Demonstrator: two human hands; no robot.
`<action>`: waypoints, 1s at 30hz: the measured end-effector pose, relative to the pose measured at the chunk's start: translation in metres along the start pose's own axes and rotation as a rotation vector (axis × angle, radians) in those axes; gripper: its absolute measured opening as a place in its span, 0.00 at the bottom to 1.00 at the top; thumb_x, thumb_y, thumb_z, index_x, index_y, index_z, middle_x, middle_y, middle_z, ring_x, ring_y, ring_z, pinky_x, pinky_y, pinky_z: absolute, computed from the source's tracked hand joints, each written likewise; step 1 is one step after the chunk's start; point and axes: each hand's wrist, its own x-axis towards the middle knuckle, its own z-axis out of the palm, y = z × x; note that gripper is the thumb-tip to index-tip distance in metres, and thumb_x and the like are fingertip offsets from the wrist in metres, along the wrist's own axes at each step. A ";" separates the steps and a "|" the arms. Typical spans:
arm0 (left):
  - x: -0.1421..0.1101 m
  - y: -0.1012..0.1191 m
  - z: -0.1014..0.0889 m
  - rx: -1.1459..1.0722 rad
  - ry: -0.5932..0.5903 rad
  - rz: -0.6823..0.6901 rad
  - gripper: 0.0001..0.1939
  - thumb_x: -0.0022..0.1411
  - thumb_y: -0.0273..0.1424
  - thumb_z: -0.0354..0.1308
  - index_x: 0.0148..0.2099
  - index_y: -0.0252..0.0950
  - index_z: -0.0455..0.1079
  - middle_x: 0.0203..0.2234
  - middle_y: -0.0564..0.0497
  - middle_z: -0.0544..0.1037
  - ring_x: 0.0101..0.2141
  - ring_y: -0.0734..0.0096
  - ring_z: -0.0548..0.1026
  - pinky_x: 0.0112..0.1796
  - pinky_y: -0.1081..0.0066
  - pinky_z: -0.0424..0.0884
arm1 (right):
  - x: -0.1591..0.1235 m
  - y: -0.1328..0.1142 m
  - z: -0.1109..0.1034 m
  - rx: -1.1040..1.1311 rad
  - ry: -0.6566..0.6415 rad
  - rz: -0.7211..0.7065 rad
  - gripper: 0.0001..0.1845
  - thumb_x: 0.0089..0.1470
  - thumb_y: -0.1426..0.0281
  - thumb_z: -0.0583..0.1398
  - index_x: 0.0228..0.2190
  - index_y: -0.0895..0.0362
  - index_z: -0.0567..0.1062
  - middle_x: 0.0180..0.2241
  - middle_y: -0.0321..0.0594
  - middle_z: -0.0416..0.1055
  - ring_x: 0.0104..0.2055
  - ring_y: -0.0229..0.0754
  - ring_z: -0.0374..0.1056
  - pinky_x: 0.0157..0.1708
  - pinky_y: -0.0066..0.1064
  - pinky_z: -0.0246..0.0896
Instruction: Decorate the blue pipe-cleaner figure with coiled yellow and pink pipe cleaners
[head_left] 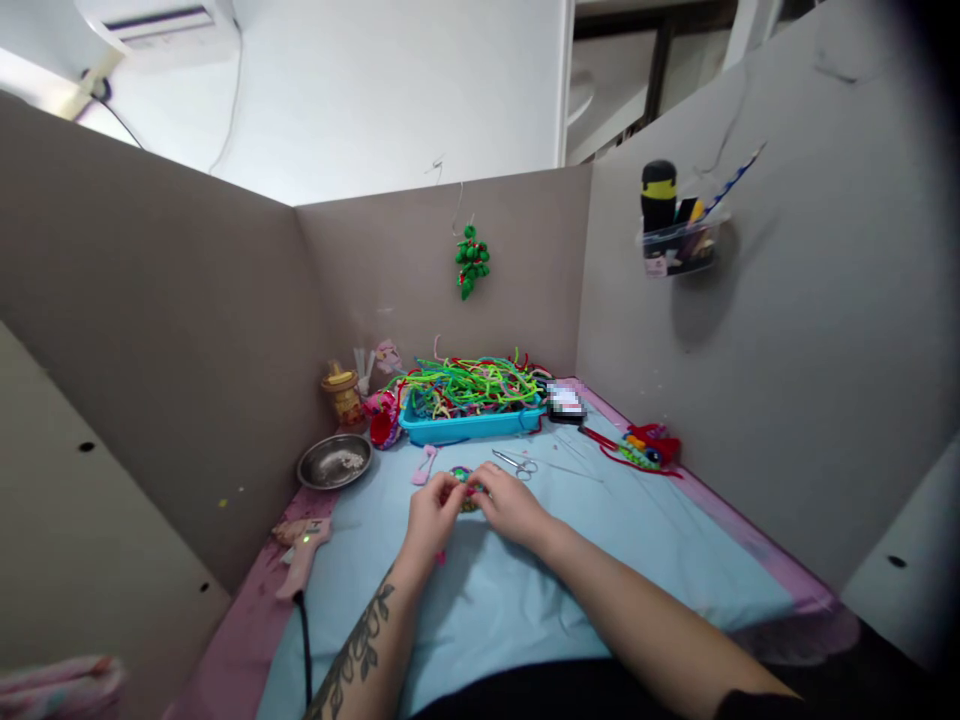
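Between my two hands is a small multicoloured crocheted piece point(463, 473), with green, purple and pink showing past my fingers. My left hand point(437, 512) pinches its near left side, fingers closed. From the right, my right hand point(504, 500) also has its fingertips closed on it, and the two hands almost touch. My fingers hide most of the piece. A bit of pink point(441, 557) shows beside my left wrist. Just beyond my hands lie a pair of scissors point(517, 465) and a pale pink flat item point(424, 465).
A blue tray point(472, 430) heaped with colourful yarn stands at the back. On the left are a metal bowl point(335, 462) and a pink glue gun point(306, 555) with a black cord. A red and green crocheted item point(649, 447) lies right, near a dark phone-like object point(566, 402). Grey partitions enclose the table.
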 end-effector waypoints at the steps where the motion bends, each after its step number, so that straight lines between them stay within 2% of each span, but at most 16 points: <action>1: 0.002 0.000 -0.001 -0.097 0.031 -0.053 0.12 0.52 0.38 0.57 0.27 0.34 0.66 0.18 0.55 0.70 0.19 0.78 0.65 0.22 0.77 0.60 | 0.001 0.000 0.000 0.124 0.042 0.018 0.12 0.50 0.76 0.56 0.39 0.57 0.71 0.38 0.42 0.68 0.39 0.39 0.65 0.41 0.31 0.60; 5: 0.008 -0.001 -0.003 -0.453 0.050 -0.269 0.19 0.45 0.44 0.62 0.26 0.34 0.62 0.12 0.60 0.65 0.11 0.86 0.53 0.15 0.79 0.48 | 0.004 -0.002 0.004 0.485 0.156 0.119 0.12 0.47 0.72 0.59 0.37 0.58 0.73 0.35 0.40 0.70 0.32 0.37 0.65 0.34 0.30 0.62; 8: 0.008 -0.001 0.000 -0.575 0.017 -0.298 0.21 0.42 0.45 0.65 0.26 0.34 0.61 0.09 0.64 0.59 0.10 0.88 0.50 0.14 0.81 0.45 | 0.005 -0.005 0.009 0.651 0.202 0.177 0.09 0.47 0.68 0.60 0.31 0.59 0.75 0.30 0.39 0.71 0.31 0.38 0.65 0.31 0.29 0.60; 10: 0.007 0.001 0.003 -0.599 -0.003 -0.292 0.22 0.42 0.45 0.65 0.26 0.34 0.61 0.09 0.63 0.59 0.10 0.88 0.51 0.14 0.81 0.45 | 0.005 -0.007 0.011 0.703 0.215 0.187 0.08 0.48 0.68 0.59 0.27 0.59 0.75 0.26 0.39 0.71 0.29 0.38 0.65 0.31 0.29 0.60; 14: 0.005 0.007 0.007 -0.627 -0.076 -0.310 0.23 0.43 0.45 0.65 0.28 0.33 0.61 0.13 0.60 0.66 0.11 0.89 0.52 0.14 0.81 0.44 | 0.005 -0.006 0.008 0.633 0.252 0.200 0.08 0.48 0.69 0.57 0.22 0.59 0.73 0.22 0.36 0.69 0.26 0.37 0.62 0.28 0.28 0.57; 17: 0.006 0.009 0.006 -0.666 -0.125 -0.354 0.26 0.42 0.46 0.65 0.35 0.33 0.62 0.18 0.57 0.70 0.12 0.89 0.53 0.14 0.82 0.43 | 0.006 -0.003 0.003 0.571 0.243 0.195 0.08 0.47 0.70 0.57 0.20 0.59 0.72 0.20 0.35 0.67 0.25 0.36 0.61 0.27 0.27 0.55; 21: 0.006 0.004 0.005 -0.596 -0.143 -0.343 0.29 0.40 0.45 0.67 0.40 0.34 0.61 0.17 0.57 0.72 0.11 0.88 0.53 0.14 0.82 0.44 | 0.008 0.000 -0.002 0.530 0.216 0.188 0.08 0.46 0.71 0.58 0.19 0.59 0.71 0.19 0.33 0.65 0.25 0.36 0.60 0.26 0.26 0.53; 24: 0.005 0.000 0.004 -0.512 -0.139 -0.295 0.26 0.43 0.44 0.65 0.39 0.34 0.61 0.18 0.56 0.73 0.13 0.85 0.59 0.17 0.81 0.52 | 0.008 0.003 -0.004 0.452 0.189 0.157 0.08 0.46 0.73 0.58 0.18 0.60 0.71 0.19 0.34 0.66 0.25 0.36 0.61 0.26 0.25 0.53; 27: 0.004 0.000 0.004 -0.479 -0.127 -0.239 0.23 0.45 0.43 0.64 0.36 0.34 0.61 0.20 0.55 0.73 0.20 0.77 0.70 0.25 0.76 0.64 | 0.009 0.006 -0.007 0.341 0.166 0.096 0.08 0.46 0.75 0.58 0.18 0.59 0.71 0.20 0.34 0.66 0.25 0.35 0.61 0.27 0.25 0.52; 30: 0.004 0.002 0.004 -0.444 -0.131 -0.210 0.19 0.47 0.41 0.62 0.34 0.35 0.62 0.21 0.56 0.72 0.24 0.74 0.73 0.30 0.73 0.67 | 0.008 0.009 -0.010 0.265 0.136 0.022 0.08 0.46 0.77 0.57 0.18 0.59 0.71 0.21 0.34 0.67 0.27 0.35 0.62 0.28 0.25 0.53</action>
